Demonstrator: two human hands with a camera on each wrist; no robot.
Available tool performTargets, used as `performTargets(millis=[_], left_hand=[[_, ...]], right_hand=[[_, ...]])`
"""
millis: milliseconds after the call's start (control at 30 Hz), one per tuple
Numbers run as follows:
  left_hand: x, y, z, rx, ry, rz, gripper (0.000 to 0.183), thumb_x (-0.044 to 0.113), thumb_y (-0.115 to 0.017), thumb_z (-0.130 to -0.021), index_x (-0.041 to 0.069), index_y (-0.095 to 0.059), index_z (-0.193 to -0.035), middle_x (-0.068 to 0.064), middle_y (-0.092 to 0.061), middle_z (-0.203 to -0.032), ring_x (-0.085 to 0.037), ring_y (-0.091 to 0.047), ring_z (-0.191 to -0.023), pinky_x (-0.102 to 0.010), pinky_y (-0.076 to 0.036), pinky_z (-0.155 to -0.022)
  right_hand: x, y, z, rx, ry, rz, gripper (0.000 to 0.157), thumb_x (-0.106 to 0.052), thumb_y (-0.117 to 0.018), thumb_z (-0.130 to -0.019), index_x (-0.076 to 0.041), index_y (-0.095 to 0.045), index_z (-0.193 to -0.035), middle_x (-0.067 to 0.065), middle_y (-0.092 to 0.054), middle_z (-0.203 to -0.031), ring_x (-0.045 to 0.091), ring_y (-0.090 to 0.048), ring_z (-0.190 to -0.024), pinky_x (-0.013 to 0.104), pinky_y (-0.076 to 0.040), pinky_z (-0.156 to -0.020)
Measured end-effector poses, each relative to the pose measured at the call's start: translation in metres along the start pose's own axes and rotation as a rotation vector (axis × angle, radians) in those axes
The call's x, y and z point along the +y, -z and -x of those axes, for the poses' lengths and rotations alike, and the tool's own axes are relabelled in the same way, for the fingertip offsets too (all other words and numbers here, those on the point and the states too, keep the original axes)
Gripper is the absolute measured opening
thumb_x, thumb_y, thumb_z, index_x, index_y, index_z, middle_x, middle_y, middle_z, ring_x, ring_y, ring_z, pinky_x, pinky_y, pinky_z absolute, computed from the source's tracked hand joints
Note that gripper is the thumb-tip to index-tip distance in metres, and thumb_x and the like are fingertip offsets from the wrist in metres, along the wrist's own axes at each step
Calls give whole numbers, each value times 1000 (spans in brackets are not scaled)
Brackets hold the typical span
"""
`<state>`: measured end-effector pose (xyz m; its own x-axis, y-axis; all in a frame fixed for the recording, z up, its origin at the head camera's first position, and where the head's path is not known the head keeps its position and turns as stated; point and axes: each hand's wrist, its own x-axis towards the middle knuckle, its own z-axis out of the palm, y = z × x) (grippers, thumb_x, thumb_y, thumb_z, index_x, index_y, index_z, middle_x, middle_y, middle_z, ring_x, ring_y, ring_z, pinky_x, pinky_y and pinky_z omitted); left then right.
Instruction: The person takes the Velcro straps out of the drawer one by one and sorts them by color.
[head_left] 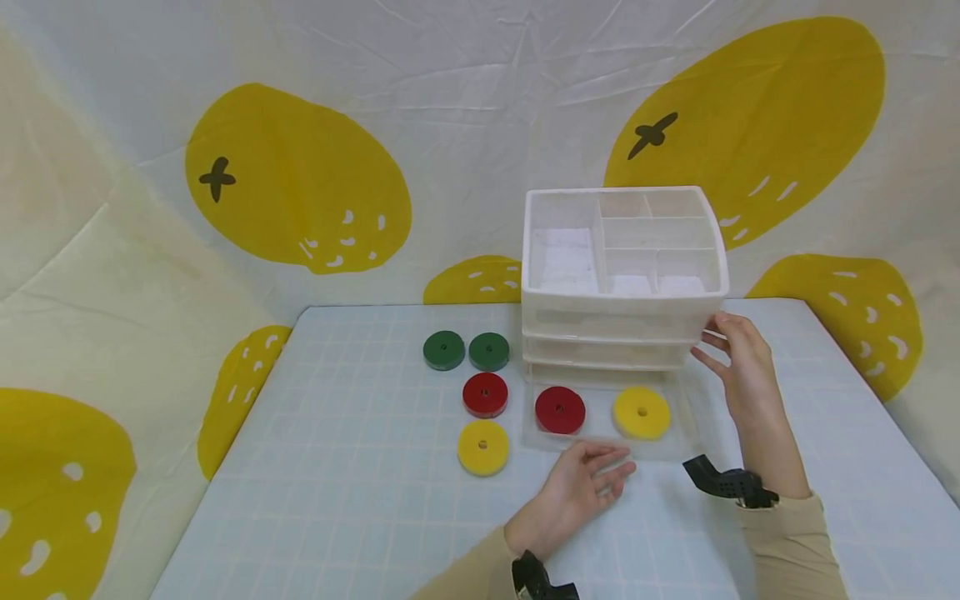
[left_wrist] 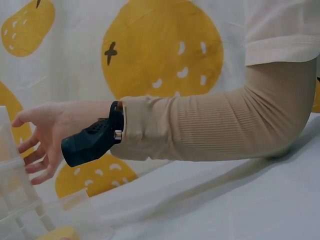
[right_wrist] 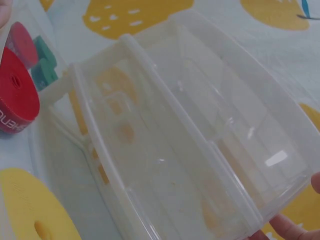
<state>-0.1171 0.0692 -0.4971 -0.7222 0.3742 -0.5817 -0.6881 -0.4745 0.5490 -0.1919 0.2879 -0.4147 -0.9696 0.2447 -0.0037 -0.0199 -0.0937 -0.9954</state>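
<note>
Organiser of translucent white plastic, box-shaped with a compartmented top tray [head_left: 615, 317], at the back of the pale blue checked table [head_left: 337, 433], right of centre; two upper drawers pushed in, and a clear plastic bottom drawer [head_left: 600, 417] standing out towards the person. Contents of the drawer: one flat round red roll with a centre hole [head_left: 555, 400] at left, one flat round yellow roll with a centre hole [head_left: 641, 402] at right, well apart; white lettering, partly cut off, shows on the red roll's edge in the right wrist view. Left of the organiser, on the table: two flat round dark green rolls [head_left: 489, 351], side by side; a second red roll [head_left: 480, 392] in front of the right-hand green one; a second yellow roll [head_left: 478, 446] in front of that. Left hand [head_left: 581, 487]: loosely spread, holding nothing, just at the drawer's front edge; whether it touches cannot be told. Right hand [head_left: 742, 362]: fingers loosely bent and parted, fingertips against the organiser's right side. Both forearms: beige sleeves [head_left: 795, 542], black wrist-worn devices [head_left: 723, 481]. Backdrop: white cloth printed with yellow fruit shapes [head_left: 465, 125].
</note>
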Motion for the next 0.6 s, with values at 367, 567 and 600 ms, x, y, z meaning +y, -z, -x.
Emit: performTargets(millis=[367,567,600], left_hand=[[-3,4,3,7,24,-35,35,27,-52,-94,9,-58,-123,-7,-67,-122,-21,-65,-104,-31,-51,-89],[-3,10,8,-37,37,-56,41,30,-54,-94,11,-51,-130,-9,-65,-125,-23,-64,-108,-33,-49,-91],[-2,11,9,-45,39,-61,42,30,-53,-94,11,-50,-131,-9,-65,-126,-23,-64,-109,-33,-49,-91]], right_hand=[[0,0,1,8,-11,2,31,-43,-51,-96,-25,-49,-121,-13,-48,-117,9,-46,-110,46,-32,-105],[0,0,1,7,-19,8,32,-44,-51,-96,-26,-48,-122,-14,-47,-118,8,-46,-111,55,-25,-110],[0,0,0,5,-18,10,32,-44,-50,-96,-26,-47,-123,-14,-47,-118,8,-46,-111,56,-24,-110]])
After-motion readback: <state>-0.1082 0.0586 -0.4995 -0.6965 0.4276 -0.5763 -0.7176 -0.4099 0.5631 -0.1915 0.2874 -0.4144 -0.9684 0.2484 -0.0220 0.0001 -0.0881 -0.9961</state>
